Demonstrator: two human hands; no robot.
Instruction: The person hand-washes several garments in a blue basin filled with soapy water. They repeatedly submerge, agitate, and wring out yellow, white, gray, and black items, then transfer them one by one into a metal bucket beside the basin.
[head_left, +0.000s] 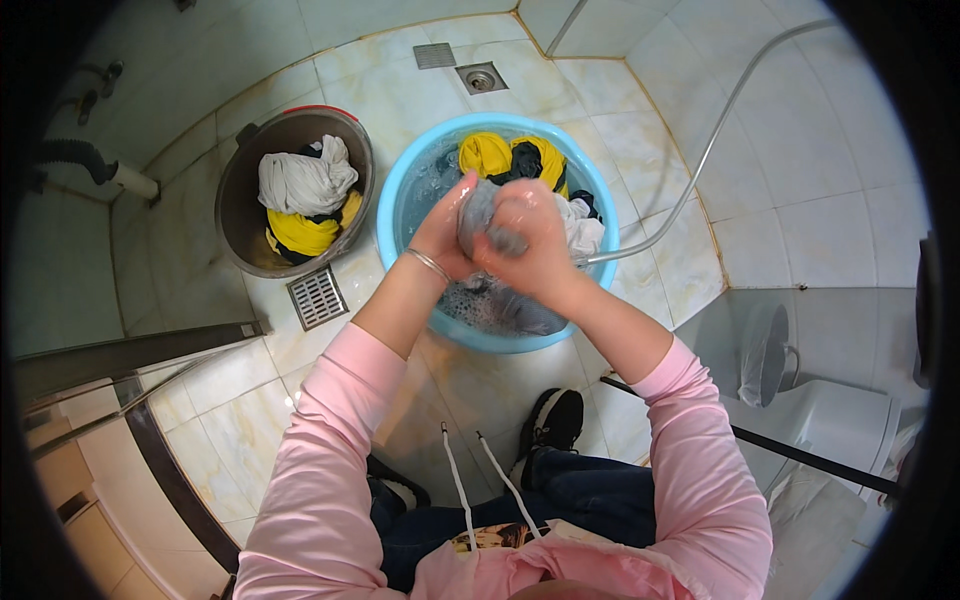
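Both of my hands grip a wet grey cloth (476, 217) above the water in a light blue plastic basin (386, 217). My left hand (444, 232) cups it from the left, a silver bangle on that wrist. From the right, my right hand (529, 240) presses on it, slightly blurred. Yellow and black fabric (485, 154) lies at the basin's far side, with white fabric (583, 225) at its right. Dark grey fabric (529, 311) sits in foamy water at the near side. A clear hose (652, 241) reaches over the basin's right rim; its end is hidden by my right hand.
Left of the basin stands a brown bucket (232, 225) holding white and yellow-black fabric. Metal drain covers (318, 298) are set in the wet tiled floor, one near the bucket, others beyond the basin (481, 78). A dark-edged glass panel (817, 457) is at the right.
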